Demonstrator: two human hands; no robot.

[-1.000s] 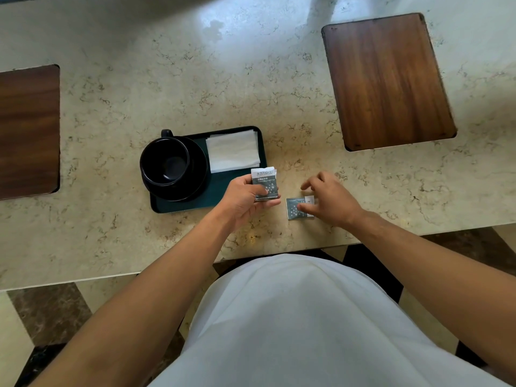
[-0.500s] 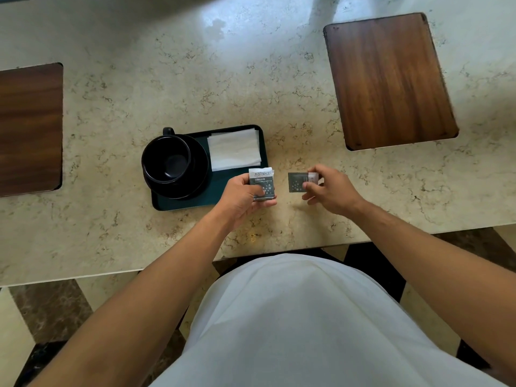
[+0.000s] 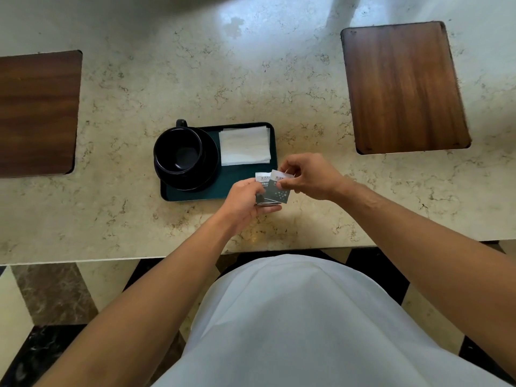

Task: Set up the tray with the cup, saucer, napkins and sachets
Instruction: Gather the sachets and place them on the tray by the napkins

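Grey sachets (image 3: pixel 275 188) are being pinched together by both hands' fingers (image 3: pixel 280 185), probably stacking them for the tray (image 3: pixel 195 195).

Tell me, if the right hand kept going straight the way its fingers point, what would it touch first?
The right hand points left, pinching a sachet. Straight on, that sachet would probably first meet the sachet stack in the left hand; they already overlap in view, though depth is unclear.

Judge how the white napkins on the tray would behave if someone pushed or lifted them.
The napkins look thin and flat, so probably floppy and very light. Their uneven edges suggest a loose stack, likely to fan apart when pushed across the tray.
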